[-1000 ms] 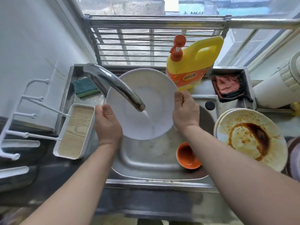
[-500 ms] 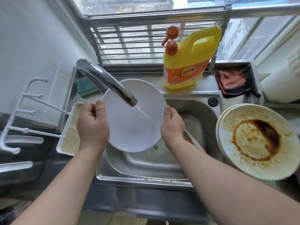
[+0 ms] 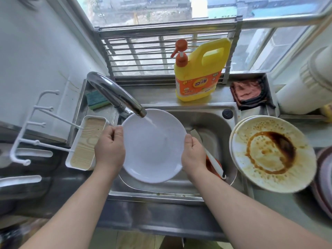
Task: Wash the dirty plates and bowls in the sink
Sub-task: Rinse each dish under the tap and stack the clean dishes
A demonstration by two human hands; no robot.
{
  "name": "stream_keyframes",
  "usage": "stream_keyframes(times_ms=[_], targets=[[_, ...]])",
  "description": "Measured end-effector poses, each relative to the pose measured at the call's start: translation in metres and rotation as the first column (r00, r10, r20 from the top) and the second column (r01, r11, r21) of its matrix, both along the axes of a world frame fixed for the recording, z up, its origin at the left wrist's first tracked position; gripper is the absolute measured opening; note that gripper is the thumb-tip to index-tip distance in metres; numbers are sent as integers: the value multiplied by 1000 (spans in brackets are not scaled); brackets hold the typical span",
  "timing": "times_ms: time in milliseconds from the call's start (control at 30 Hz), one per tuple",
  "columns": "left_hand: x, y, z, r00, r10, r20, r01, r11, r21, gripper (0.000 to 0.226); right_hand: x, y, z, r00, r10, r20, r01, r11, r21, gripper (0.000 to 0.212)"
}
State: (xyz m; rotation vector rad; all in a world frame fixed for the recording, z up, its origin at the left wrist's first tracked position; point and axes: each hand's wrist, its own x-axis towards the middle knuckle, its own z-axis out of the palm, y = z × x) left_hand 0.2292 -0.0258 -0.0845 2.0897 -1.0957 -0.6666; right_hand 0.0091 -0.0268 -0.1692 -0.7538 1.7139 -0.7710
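Two hands on one white plate (image 3: 152,146), and that is where all the action is. But take it from the big things down: the steel sink (image 3: 212,123) fills the middle, its basin below me, with the window grille (image 3: 161,56) standing behind it. To my right, on the counter at the sink's edge, sits a stack of dirty plates (image 3: 273,155), the top one smeared with brown sauce in a ring and a dark patch. Over the basin I hold the white plate tilted up toward me, my left hand (image 3: 109,150) gripping its left rim with the fingers curled over the edge, my right hand (image 3: 193,155) clamped on the right rim, thumb on the face. The curved tap (image 3: 115,94) reaches over from the back left and water runs from its spout straight onto the upper part of the plate. Behind the sink, the yellow detergent bottle (image 3: 199,72) with its orange pump stands upright on the ledge. Left of the basin, a white tray (image 3: 88,142) with a wood-grain inside lies lengthwise. At the back right, a reddish cloth (image 3: 247,92) sits folded. A green sponge (image 3: 96,100) lies by the tap's base. Down in the basin, beside my right wrist, an orange bowl (image 3: 214,165) peeks out, a white handle (image 3: 214,162) lying across it.
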Motion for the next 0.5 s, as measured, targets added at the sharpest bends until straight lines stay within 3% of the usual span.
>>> stream_keyframes(times_ms=[167, 300, 433, 500], targets=[[-18, 5, -3, 996, -23, -85, 28, 998, 59, 44, -34, 6, 29, 993, 23, -119, -26, 999, -20, 45], [-32, 7, -3, 987, -65, -149, 87, 986, 144, 35, -57, 12, 47, 981, 53, -185, -52, 999, 14, 47], [-36, 5, -6, 969, -108, -223, 157, 964, 215, 32, -73, 19, 66, 977, 92, -193, -97, 995, -17, 32], [-36, 0, -8, 945, -55, -322, 158, 940, 303, 32, -77, 19, 78, 977, 117, -177, -127, 991, -46, 32]])
